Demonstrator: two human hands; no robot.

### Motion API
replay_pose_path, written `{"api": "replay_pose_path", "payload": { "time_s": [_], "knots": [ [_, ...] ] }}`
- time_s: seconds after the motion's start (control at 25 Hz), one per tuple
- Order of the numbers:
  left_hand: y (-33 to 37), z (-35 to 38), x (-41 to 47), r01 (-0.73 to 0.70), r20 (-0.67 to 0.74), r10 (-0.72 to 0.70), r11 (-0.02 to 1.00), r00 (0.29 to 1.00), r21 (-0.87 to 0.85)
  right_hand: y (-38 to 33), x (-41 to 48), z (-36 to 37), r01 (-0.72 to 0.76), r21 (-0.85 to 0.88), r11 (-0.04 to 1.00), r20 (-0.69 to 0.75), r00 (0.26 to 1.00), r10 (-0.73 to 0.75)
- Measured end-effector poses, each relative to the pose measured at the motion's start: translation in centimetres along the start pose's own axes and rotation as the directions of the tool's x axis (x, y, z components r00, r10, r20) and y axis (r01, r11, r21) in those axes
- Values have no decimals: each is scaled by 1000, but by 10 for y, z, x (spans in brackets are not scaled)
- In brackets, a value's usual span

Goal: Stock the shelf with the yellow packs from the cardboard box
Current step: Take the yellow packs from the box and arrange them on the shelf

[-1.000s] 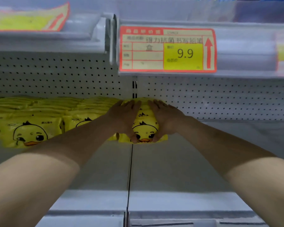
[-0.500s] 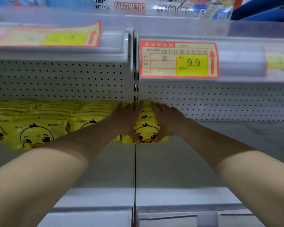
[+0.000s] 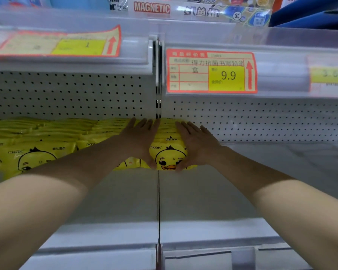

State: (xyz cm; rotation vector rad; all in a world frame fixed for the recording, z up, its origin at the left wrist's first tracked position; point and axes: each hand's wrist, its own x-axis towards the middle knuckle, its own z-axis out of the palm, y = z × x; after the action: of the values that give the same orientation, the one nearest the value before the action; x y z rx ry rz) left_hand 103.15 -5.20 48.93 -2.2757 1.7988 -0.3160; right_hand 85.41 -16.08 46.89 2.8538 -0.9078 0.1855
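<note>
left hand [image 3: 140, 141] and right hand [image 3: 198, 147] press flat, fingers straight, against either side of a stack of yellow duck packs [image 3: 169, 152], thumbs on its front. the stack sits on the grey shelf [image 3: 203, 193], just right of a row of yellow packs [image 3: 37, 152].

Left hand [image 3: 139, 141], right hand [image 3: 197, 147] hide yellow pack [image 3: 170, 154] sides; left price tag [image 3: 57, 43] blurred.

The left hand [image 3: 139, 142] and right hand [image 3: 198, 148] are bare. The left forearm [image 3: 62, 180] and right forearm [image 3: 277, 190] are likewise uncovered from wrist to the lower frame edge.
</note>
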Motion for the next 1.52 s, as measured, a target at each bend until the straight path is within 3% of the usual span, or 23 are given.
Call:
{"api": "replay_pose_path", "payload": {
  "time_s": [0.12,0.72,1.0,1.32,1.52],
  "knots": [
    [16,-5,4,-38,-9,37,994,999,-104,7,-2,0,-16,23,1000,6,1000,15],
    [23,11,42,-65,-135,38,977,990,-201,25,25,2,-7,13,1000,68,998,7],
    [28,6,18,-72,-117,62,994,991,-78,15,5,-1,3,-30,1000,20,1000,-3],
    [24,4,2,11,-38,-7,995,999,95,9,3,5,54,1,999,-10,998,-54],
    [14,10,16,-1,-59,4,999,998,50,10,11,7,57,18,998,-29,998,-56]
  ]
}}
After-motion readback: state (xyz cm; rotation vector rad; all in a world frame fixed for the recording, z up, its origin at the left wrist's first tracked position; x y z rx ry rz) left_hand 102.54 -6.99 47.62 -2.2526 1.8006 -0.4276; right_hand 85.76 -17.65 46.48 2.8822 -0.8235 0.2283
